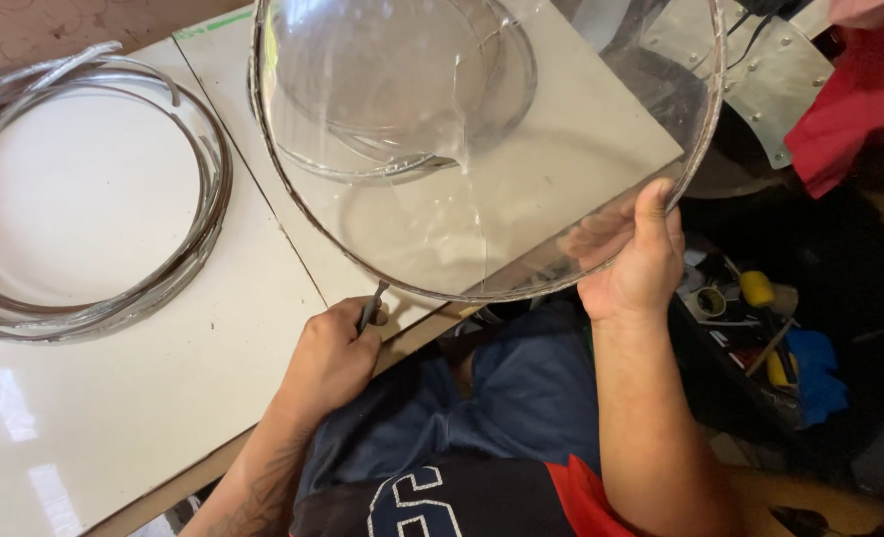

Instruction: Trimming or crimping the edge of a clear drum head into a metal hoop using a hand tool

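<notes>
Coiled metal strips (94, 199) lie on white surface (164, 398), left of the clear dome (482, 149). Left hand (333, 358), below dome's rim, grip closed on thin dark tool (370, 306). Dome: large, transparent, glossy, round-edged. Right hand (636, 264) grip closed on its lower-right rim, dome held tilted above surface.

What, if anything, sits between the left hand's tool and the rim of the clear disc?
Nothing visible. The left hand holds a thin dark tool whose tip reaches the rim of the clear disc directly. The right hand grips the rim farther along, clear of the tool. The metal hoops lie well aside on the table.
</notes>
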